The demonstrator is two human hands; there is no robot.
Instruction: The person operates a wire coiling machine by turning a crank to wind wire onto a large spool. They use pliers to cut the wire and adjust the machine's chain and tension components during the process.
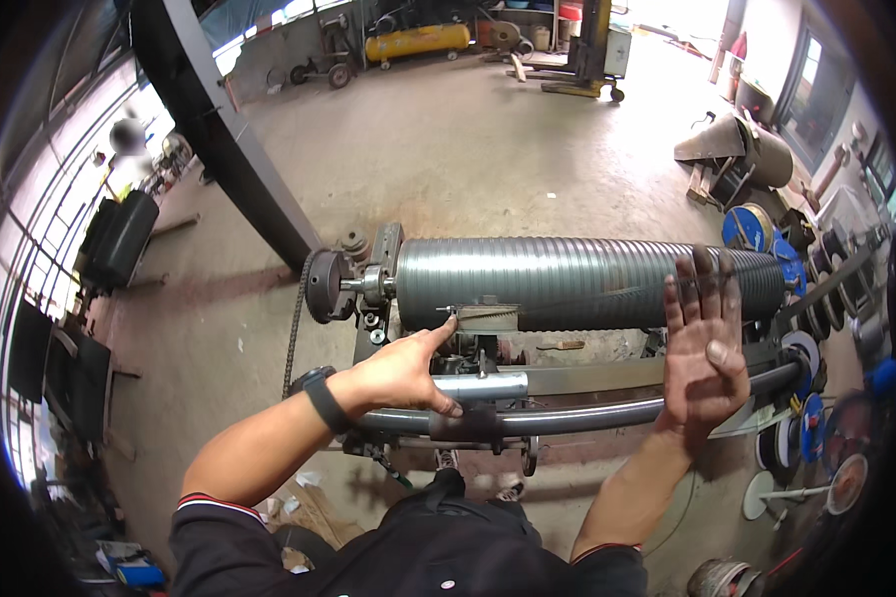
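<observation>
A big ribbed metal roller [548, 274] lies across the machine in front of me. My left hand [398, 373], with a watch [321, 398] on its wrist, reaches in from the left. Its index finger stretches to the end of a small flat bracket [488, 317] at the roller's near side. The thumb is spread down by a dark sleeve [466, 422] on the long steel pipe [567, 418]; its other fingers are partly hidden. My right hand [705, 363] is raised over the roller's right part, palm showing, fingers straight and smudged dark, nothing in it.
A chain [295, 323] hangs from a wheel [327, 286] at the roller's left end. A steel column [224, 139] rises behind it. Spools [749, 229] and a fan [846, 485] stand on the right. Farther back are a yellow tank [418, 42] and a pallet stacker [592, 55].
</observation>
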